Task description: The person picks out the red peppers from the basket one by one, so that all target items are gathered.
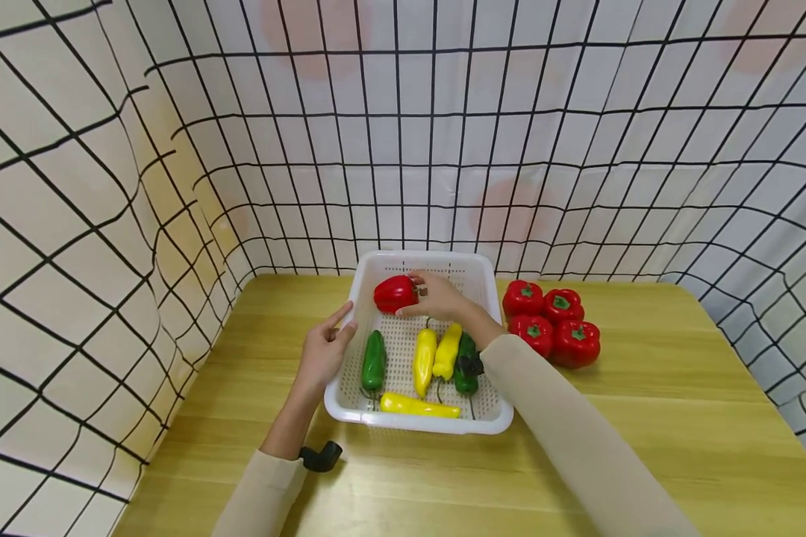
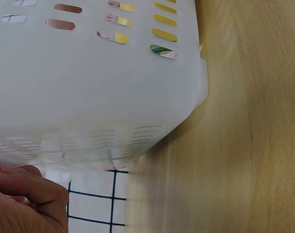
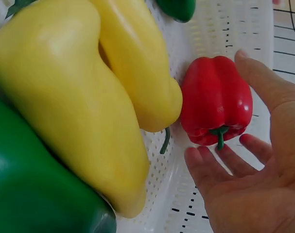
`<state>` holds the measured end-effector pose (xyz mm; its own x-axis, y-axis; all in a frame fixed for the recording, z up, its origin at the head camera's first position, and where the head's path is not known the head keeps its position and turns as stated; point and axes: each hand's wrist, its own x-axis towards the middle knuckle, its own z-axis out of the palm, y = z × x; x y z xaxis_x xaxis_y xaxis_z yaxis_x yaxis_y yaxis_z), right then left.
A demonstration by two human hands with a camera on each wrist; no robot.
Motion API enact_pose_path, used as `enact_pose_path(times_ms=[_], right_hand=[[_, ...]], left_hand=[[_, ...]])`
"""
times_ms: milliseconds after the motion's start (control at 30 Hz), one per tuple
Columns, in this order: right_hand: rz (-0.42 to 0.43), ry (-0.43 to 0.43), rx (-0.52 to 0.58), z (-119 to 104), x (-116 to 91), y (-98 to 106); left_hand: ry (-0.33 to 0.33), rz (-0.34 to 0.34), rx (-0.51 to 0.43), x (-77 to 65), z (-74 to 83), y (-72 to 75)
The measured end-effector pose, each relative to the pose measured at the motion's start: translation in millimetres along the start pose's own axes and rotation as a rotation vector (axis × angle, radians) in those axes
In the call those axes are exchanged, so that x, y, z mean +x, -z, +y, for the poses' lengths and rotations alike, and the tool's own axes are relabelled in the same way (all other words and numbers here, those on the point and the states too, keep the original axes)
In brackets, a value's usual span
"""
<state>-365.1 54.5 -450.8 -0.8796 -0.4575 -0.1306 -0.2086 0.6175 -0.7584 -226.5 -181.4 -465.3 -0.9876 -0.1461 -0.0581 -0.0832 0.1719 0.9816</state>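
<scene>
A white perforated plastic basket [image 1: 419, 425] stands on the wooden table. At its left rim is my left hand [image 1: 324, 350], thumb over the edge and fingers curled against the outer side; the left wrist view shows those curled fingers [image 2: 33, 191] beside the basket wall. My right hand [image 1: 439, 296] reaches into the back of the basket, around the stem end of a red bell pepper [image 1: 393, 294]. In the right wrist view the thumb and spread fingers lie loosely about this pepper [image 3: 216, 99]. Yellow peppers [image 1: 425, 362] and green peppers [image 1: 374, 362] lie nearer the front.
Several red bell peppers [image 1: 554, 328] are grouped on the table [image 1: 672, 418] just right of the basket, near my right forearm. Black wire mesh [image 1: 430, 142] over white sheeting rises behind and on both sides. A black strap end [image 1: 321, 456] sticks out at my left wrist.
</scene>
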Motion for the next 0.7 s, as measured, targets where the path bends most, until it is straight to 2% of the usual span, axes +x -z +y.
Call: enact_pose_path(times_ms=[367, 633, 700], right_hand=[[-0.003, -0.024, -0.115, 3.6, -5.0, -6.4], [0.047, -0.022, -0.058, 0.5, -6.0, -4.8], [0.058, -0.024, -0.055, 0.1, -5.7, -4.3]], left_hand=[[0.012, 0.011, 0.008, -2.2, -4.0, -0.4], [0.012, 0.017, 0.007, -1.0, -3.1, -0.8], [0.022, 0.009, 0.002, -2.0, 1.4, -0.4]])
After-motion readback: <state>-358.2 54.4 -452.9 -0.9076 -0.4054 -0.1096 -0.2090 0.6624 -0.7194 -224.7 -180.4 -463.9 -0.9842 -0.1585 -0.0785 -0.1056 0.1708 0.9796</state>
